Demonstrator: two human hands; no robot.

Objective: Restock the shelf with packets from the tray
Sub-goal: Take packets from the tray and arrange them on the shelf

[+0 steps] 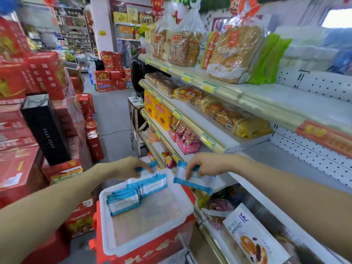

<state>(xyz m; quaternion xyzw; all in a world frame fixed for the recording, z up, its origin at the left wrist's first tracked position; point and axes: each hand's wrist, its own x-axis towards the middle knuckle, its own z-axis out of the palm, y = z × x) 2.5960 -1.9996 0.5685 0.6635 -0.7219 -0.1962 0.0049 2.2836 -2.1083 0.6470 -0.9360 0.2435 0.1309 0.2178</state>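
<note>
A white plastic tray rests on a red carton and holds several blue-and-white packets along its far and left sides. My left hand is at the tray's far edge, fingers closed on a blue-and-white packet there. My right hand holds another blue-and-white packet in the air between the tray and the white shelf to the right. That shelf level has bare white board beside the hand.
The shelving unit on the right carries bread bags on top, cakes below, and pink snack packs. A purple-and-white pastry pack lies on the lowest level. Red gift boxes line the left; the aisle runs between.
</note>
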